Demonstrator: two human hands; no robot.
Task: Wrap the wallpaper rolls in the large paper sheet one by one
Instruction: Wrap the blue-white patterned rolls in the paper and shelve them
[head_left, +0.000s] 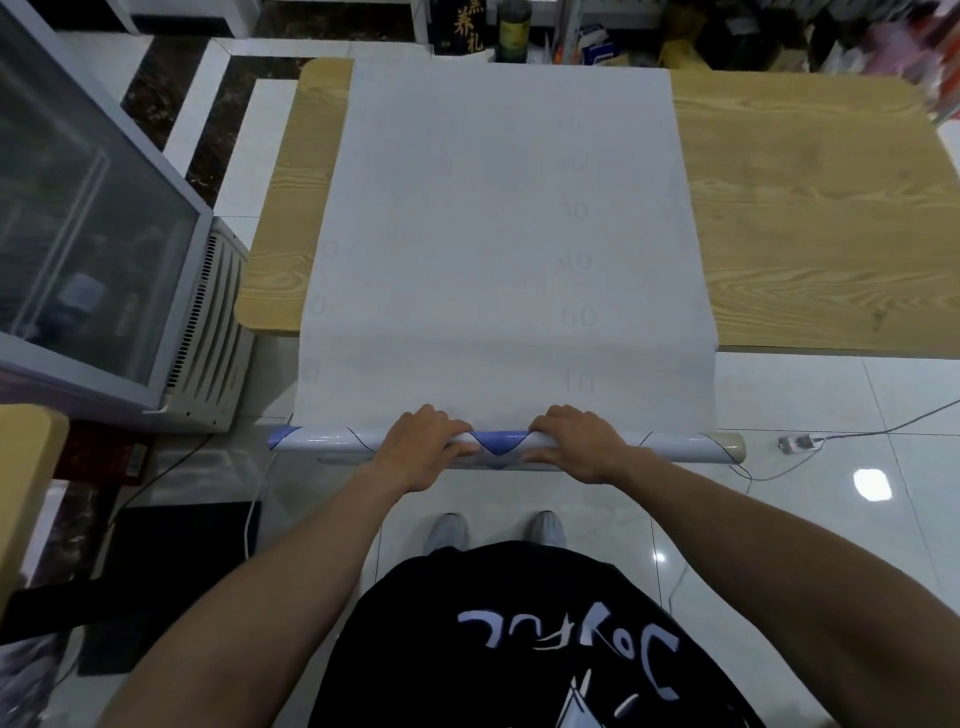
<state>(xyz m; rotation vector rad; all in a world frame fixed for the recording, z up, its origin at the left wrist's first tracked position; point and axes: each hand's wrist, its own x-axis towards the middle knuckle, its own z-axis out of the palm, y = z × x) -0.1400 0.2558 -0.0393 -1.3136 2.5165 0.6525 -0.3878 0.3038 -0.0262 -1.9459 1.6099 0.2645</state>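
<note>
wallpaper roll (500, 448), partly covered by left hand (423, 448), right hand (577, 446)

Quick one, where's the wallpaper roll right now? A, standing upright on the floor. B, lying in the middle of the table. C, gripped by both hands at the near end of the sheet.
C: the left hand and right hand both grip the wallpaper roll at the paper sheet's near end, off the table.

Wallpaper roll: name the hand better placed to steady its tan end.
Right: the right hand grips the wallpaper roll nearer the tan end; the left hand grips beyond the middle.
</note>
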